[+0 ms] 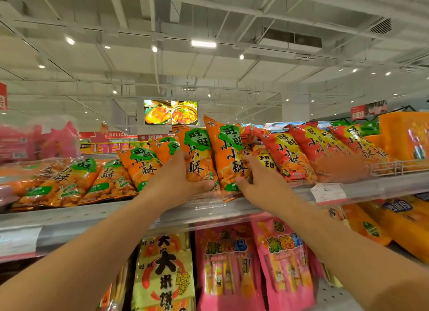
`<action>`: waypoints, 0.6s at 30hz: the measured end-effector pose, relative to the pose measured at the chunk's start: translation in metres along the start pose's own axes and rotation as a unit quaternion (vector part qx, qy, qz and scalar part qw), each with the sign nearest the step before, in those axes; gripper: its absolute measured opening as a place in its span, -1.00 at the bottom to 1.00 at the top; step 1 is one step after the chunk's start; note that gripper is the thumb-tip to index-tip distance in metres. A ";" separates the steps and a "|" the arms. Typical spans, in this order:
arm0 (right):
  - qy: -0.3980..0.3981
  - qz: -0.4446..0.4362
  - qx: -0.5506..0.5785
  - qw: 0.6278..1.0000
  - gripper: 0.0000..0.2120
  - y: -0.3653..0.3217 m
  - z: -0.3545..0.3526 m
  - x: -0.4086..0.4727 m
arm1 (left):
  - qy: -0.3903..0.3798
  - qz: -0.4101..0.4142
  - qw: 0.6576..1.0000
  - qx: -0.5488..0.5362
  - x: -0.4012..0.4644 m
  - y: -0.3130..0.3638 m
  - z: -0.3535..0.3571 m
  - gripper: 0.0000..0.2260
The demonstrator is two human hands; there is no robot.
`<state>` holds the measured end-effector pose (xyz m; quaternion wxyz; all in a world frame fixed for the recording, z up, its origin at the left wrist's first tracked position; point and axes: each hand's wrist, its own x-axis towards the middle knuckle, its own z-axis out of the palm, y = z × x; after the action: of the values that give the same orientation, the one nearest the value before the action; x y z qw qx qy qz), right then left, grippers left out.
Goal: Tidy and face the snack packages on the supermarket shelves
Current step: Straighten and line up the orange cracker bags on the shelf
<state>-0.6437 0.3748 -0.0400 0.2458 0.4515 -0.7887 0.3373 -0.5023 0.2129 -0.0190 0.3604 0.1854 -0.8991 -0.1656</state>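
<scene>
On the top shelf (pixel 97 215) stands a row of orange snack bags with green labels. My left hand (pixel 178 178) grips one upright orange bag (pixel 197 152) from its left side, thumb under its lower edge. My right hand (pixel 257 180) grips the neighbouring upright orange bag (pixel 228 157) at its lower right. Both bags stand at the shelf's front edge, tilted slightly left. Further orange bags (pixel 69 183) lie flat to the left. Red bags (pixel 292 155) lean in a row to the right.
A price tag (pixel 328 193) hangs on the shelf rail at right. Below hang a yellow bag (pixel 166 271) and pink bags (pixel 232 264). Orange packs (pixel 404 134) stand at far right behind a wire divider (pixel 394 166). Pink packs (pixel 34 139) sit far left.
</scene>
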 end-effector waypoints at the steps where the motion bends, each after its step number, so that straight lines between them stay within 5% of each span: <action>1: 0.005 -0.002 -0.001 1.000 -0.50 0.000 0.001 -0.001 | 0.001 0.004 1.000 0.004 -0.001 0.001 0.000 -0.12; 5: 0.027 -0.010 0.022 0.999 -0.48 -0.001 0.003 -0.007 | 0.068 0.044 0.994 0.071 -0.016 0.002 -0.003 -0.15; 9: 0.137 -0.095 -0.029 0.986 -0.51 -0.008 0.011 -0.025 | 0.200 0.191 0.933 0.228 -0.047 -0.015 -0.010 -0.49; 12: 0.155 -0.196 -0.021 0.968 -0.53 -0.037 0.028 -0.040 | 0.182 0.193 0.918 0.294 -0.072 -0.044 -0.019 -0.52; 18: 0.067 -0.293 0.035 0.953 -0.51 -0.129 0.074 -0.053 | 0.116 0.131 0.917 0.360 -0.125 -0.102 -0.061 -0.49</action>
<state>-0.5119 0.3006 -0.0847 0.3704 0.6473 -0.5912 0.3070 -0.3537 0.1703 -0.0941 0.3900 0.2009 -0.8659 0.2402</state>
